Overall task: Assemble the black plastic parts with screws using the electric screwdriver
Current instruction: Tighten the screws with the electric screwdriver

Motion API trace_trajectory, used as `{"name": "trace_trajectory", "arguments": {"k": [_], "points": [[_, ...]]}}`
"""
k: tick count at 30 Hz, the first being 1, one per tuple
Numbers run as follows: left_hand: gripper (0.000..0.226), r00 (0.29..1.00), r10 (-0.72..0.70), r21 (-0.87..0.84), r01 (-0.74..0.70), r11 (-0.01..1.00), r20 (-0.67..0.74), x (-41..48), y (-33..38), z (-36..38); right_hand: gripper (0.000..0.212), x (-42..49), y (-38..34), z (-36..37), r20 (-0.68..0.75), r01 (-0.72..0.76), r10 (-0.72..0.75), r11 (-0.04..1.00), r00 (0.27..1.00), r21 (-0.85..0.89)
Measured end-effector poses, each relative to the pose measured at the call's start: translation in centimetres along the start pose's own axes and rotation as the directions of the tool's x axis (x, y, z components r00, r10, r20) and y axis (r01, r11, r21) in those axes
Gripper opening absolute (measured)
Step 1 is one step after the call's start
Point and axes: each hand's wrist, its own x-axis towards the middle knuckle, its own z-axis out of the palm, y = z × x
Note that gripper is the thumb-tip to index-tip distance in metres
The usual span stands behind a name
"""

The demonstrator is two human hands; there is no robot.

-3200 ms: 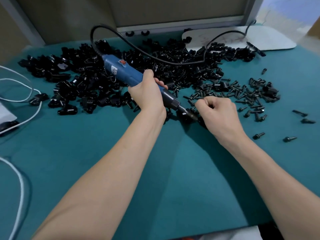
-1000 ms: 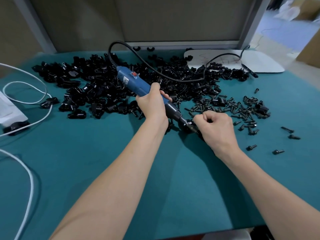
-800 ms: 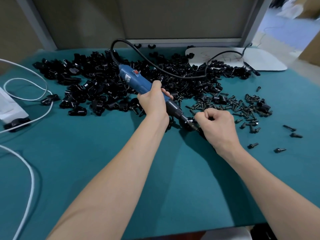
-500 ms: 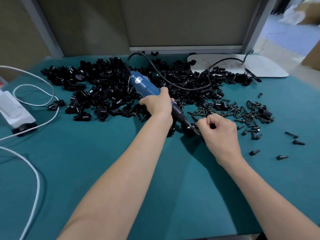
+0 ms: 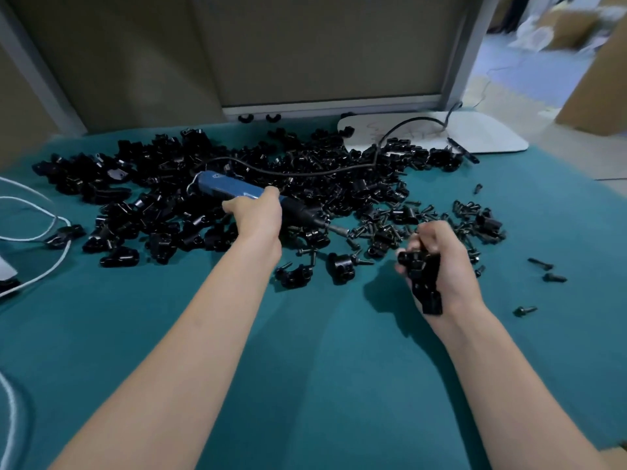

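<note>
Teal surface (image 5: 305, 368) carries a heap of black plastic parts (image 5: 163, 184) toward 11 o'clock and loose screws (image 5: 390, 225) toward 2 o'clock. The left hand (image 5: 258, 215) grasps the blue electric screwdriver (image 5: 227, 189), which lies nearly flat over the heap with its bit pointing to 3 o'clock. The right hand (image 5: 444, 262), at 3 o'clock and apart from the bit, is clenched round one black part (image 5: 424, 279).
</note>
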Motion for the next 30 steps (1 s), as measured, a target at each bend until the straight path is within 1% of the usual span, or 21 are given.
{"name": "trace_trajectory", "arguments": {"k": [2,4,8,12,15,17,20,21,22,24,25,26,28,30], "points": [[0.092,0.998,0.052,0.059,-0.053,0.997,0.025,-0.7,-0.2,0.1,0.05,-0.1,-0.2,0.0,-0.012,-0.026,0.026,0.998,1.0,0.05],[0.091,0.993,0.116,0.143,-0.12,0.982,0.038,-1.7,-0.4,0.1,0.052,0.0,-0.3,-0.1,-0.035,-0.044,0.048,0.995,0.998,0.092],[0.095,0.971,0.229,0.3,-0.239,0.924,0.068,-3.1,-0.9,0.5,0.047,-0.1,-0.4,-0.2,-0.06,-0.065,0.073,0.99,0.996,0.122],[0.093,0.95,0.301,0.428,-0.304,0.851,0.076,-4.3,-1.4,0.9,0.048,-0.1,-0.4,-0.1,-0.082,-0.066,0.076,0.99,0.994,0.125],[0.091,0.938,0.322,0.495,-0.341,0.799,0.127,-4.6,-1.7,1.1,0.047,-0.1,-0.4,0.0,-0.086,-0.071,0.082,0.991,0.993,0.117],[0.087,0.923,0.353,0.546,-0.377,0.748,0.154,-4.7,-2.0,1.1,0.045,-0.1,-0.4,-0.1,-0.082,-0.071,0.081,0.99,0.993,0.122],[0.076,0.872,0.449,0.655,-0.456,0.602,0.194,-4.8,-2.6,0.3,0.043,-0.1,-0.4,-0.2,-0.058,-0.067,0.075,0.99,0.996,0.125],[0.07,0.84,0.492,0.681,-0.499,0.536,0.228,-5.0,-2.8,0.0,0.043,0.0,-0.4,-0.1,-0.05,-0.064,0.071,0.991,0.996,0.116],[0.063,0.786,0.551,0.691,-0.564,0.452,0.281,-5.4,-3.0,-0.3,0.044,0.0,-0.3,-0.2,-0.044,-0.062,0.067,0.993,0.997,0.102],[0.046,0.62,0.655,0.627,-0.728,0.275,0.433,-6.6,-3.2,-0.8,0.047,0.0,-0.2,-0.1,-0.033,-0.061,0.064,0.996,0.997,0.067],[0.04,0.543,0.659,0.556,-0.802,0.221,0.521,-7.2,-3.3,-0.9,0.047,0.0,-0.2,0.0,-0.028,-0.06,0.061,0.997,0.998,0.046],[0.036,0.486,0.621,0.472,-0.858,0.205,0.615,-7.8,-3.3,-1.0,0.048,-0.1,-0.2,0.0,-0.027,-0.06,0.061,0.998,0.998,0.019],[0.037,0.385,0.463,0.321,-0.923,0.213,0.799,-8.8,-3.7,-1.2,0.05,-0.3,-0.3,0.2,-0.035,-0.081,0.08,0.996,0.996,-0.033],[0.044,0.295,0.306,0.248,-0.951,0.183,0.905,-9.4,-4.4,-1.3,0.05,-0.6,-0.4,0.3,-0.046,-0.095,0.092,0.993,0.995,-0.075]]}}
